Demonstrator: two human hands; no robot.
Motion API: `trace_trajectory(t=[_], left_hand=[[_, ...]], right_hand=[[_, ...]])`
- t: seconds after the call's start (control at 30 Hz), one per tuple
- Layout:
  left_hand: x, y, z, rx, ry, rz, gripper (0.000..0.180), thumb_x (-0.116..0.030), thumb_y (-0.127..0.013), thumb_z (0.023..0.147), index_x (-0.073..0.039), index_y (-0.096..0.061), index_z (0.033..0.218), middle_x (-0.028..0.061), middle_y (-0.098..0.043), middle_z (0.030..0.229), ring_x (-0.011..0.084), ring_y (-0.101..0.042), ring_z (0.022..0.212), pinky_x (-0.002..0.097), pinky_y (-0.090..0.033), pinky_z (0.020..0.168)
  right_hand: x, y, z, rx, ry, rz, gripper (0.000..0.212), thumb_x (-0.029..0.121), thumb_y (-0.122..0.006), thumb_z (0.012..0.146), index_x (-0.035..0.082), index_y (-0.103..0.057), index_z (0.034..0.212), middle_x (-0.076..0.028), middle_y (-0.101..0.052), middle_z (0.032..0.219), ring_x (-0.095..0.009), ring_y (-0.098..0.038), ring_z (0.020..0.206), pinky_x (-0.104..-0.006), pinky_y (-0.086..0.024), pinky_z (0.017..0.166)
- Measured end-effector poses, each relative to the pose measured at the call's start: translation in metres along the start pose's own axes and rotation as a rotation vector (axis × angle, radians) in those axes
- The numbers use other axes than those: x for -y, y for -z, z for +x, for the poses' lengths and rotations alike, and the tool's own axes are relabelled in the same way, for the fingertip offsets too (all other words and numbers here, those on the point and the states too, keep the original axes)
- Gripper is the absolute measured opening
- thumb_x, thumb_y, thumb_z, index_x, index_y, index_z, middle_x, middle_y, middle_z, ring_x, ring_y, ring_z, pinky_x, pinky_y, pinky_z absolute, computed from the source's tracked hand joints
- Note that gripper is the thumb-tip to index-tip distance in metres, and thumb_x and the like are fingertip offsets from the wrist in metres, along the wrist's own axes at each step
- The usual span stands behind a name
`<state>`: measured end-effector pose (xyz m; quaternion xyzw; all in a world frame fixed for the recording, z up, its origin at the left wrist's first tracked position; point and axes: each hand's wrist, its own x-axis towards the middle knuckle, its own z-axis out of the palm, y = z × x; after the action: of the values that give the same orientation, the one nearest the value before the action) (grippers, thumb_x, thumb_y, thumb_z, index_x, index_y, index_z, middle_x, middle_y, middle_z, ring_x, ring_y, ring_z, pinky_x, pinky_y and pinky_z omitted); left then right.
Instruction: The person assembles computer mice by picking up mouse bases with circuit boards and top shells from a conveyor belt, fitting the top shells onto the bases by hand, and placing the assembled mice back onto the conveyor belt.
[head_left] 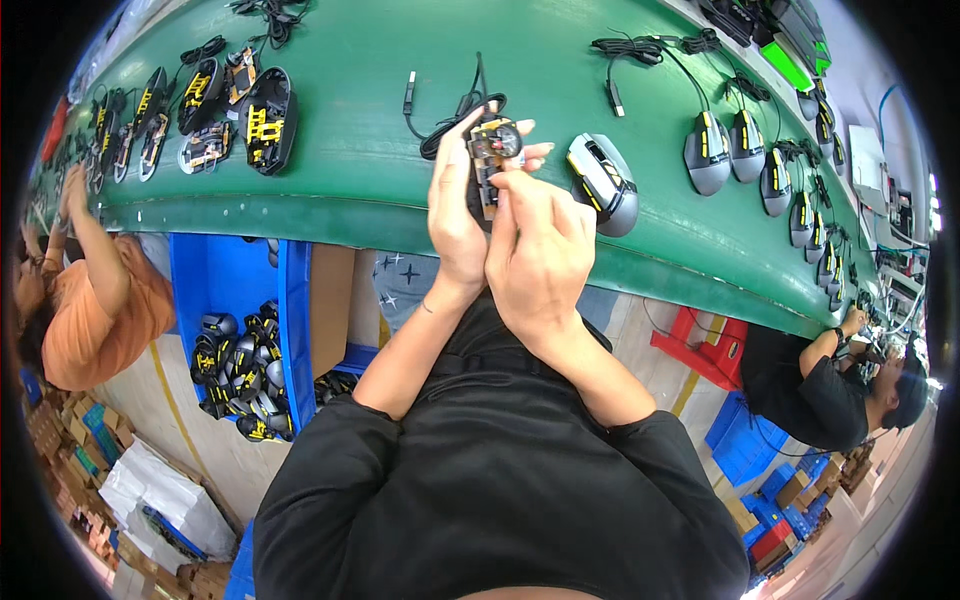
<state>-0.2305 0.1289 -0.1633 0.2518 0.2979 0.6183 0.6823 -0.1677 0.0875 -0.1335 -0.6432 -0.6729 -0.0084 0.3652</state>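
Just over the front edge of the green bench, my left hand (458,220) is wrapped round an opened computer mouse base (487,150) with its circuit board and scroll wheel exposed. My right hand (541,240) is closed in a pinch at the side of the board; whatever lies between thumb and forefinger is hidden. From the mouse base a black cable (440,132) runs onto the bench and ends in a USB plug (409,92). To the right of my hands lies a grey and black mouse shell (604,182) with yellow stripes.
Opened mice (266,125) with yellow inner parts lie at the left; whole cabled mice (708,150) line the right. Below the bench, a blue bin (296,330) holds several shells. One person (100,300) works at far left, another (815,395) at far right.
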Motion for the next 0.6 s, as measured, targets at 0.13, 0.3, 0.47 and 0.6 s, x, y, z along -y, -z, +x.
trace_trajectory(t=[0.13, 0.3, 0.47, 0.6], left_hand=[[-0.011, 0.009, 0.004, -0.002, 0.124, -0.090, 0.051, -0.035, -0.024, 0.105, 0.001, -0.041, 0.137, 0.0246, -0.059, 0.122, 0.0348, -0.064, 0.102, 0.0419, -0.054, 0.089], [-0.016, 0.018, 0.010, 0.062, 0.263, -0.283, 0.053, -0.035, -0.026, 0.103, 0.000, -0.043, 0.139, 0.0246, -0.059, 0.125, 0.0372, -0.062, 0.108, 0.0420, -0.052, 0.093], [-0.013, 0.015, 0.010, 0.061, 0.290, -0.325, 0.052, -0.033, -0.026, 0.104, 0.000, -0.043, 0.140, 0.0252, -0.058, 0.128, 0.0381, -0.060, 0.111, 0.0426, -0.050, 0.096], [-0.012, 0.012, 0.004, 0.045, 0.251, -0.279, 0.048, -0.032, -0.027, 0.106, -0.003, -0.043, 0.141, 0.0177, -0.058, 0.129, 0.0276, -0.059, 0.116, 0.0384, -0.049, 0.099]], right_hand=[[-0.006, 0.011, -0.002, 0.236, 0.155, 0.099, 0.035, -0.001, -0.065, 0.077, 0.006, -0.064, 0.111, -0.011, -0.068, 0.108, -0.026, -0.059, 0.103, -0.0368, -0.047, 0.086], [-0.056, 0.032, 0.016, 0.062, -0.086, -0.102, 0.044, 0.013, -0.076, 0.078, 0.005, -0.062, 0.119, -0.016, -0.060, 0.125, -0.037, -0.052, 0.118, -0.0459, -0.043, 0.098], [-0.076, 0.029, 0.012, 0.112, -0.405, 0.158, 0.052, 0.018, -0.076, 0.081, 0.004, -0.060, 0.128, -0.021, -0.057, 0.131, -0.039, -0.053, 0.118, -0.0438, -0.043, 0.100], [-0.025, 0.028, 0.020, 0.057, -0.271, 0.321, 0.049, 0.021, -0.074, 0.083, 0.006, -0.062, 0.129, -0.023, -0.056, 0.133, -0.037, -0.057, 0.114, -0.0409, -0.045, 0.098]])
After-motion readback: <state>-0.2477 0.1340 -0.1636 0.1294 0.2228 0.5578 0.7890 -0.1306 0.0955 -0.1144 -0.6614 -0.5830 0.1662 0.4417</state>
